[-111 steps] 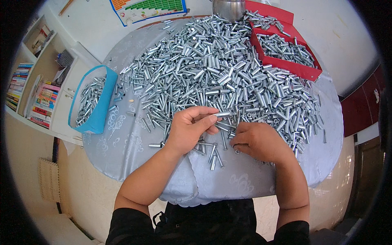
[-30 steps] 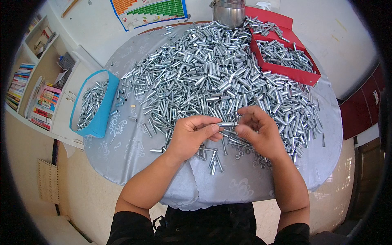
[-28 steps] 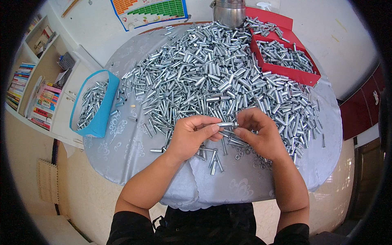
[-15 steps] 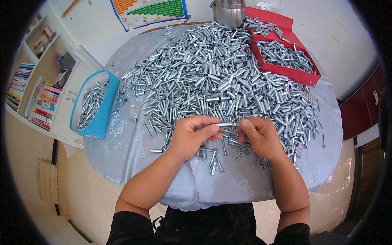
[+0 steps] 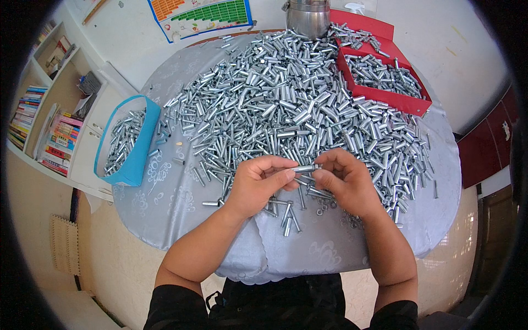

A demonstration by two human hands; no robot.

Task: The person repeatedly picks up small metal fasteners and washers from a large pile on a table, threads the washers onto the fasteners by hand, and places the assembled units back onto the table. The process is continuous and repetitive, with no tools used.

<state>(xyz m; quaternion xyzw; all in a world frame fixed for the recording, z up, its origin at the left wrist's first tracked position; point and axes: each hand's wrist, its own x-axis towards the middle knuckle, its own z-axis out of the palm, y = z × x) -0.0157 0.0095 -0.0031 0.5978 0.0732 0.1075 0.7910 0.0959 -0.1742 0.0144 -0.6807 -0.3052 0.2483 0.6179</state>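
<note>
The left hand (image 5: pixel 258 184) and the right hand (image 5: pixel 344 179) meet above the near edge of the desk (image 5: pixel 181 209), which is round and covered with a grey cloth. The 2 hands hold 1 short metal tube (image 5: pixel 306 168) between them: the left hand's fingers are curled and pinch its left end, and the right hand's fingertips close on its right end. The tube lies roughly level, clear of the desk surface.

A large heap of metal tubes (image 5: pixel 286 110) of the same kind covers the middle and far part of the desk. A few loose tubes and small washers (image 5: pixel 327 204) lie under the hands near the near edge. A blue bin (image 5: pixel 137 157) holding more tubes sits at the left edge. A red tray (image 5: pixel 385 96) with tubes sits at the far right edge, and a steel pot (image 5: pixel 307 16) stands at the far edge.
</note>
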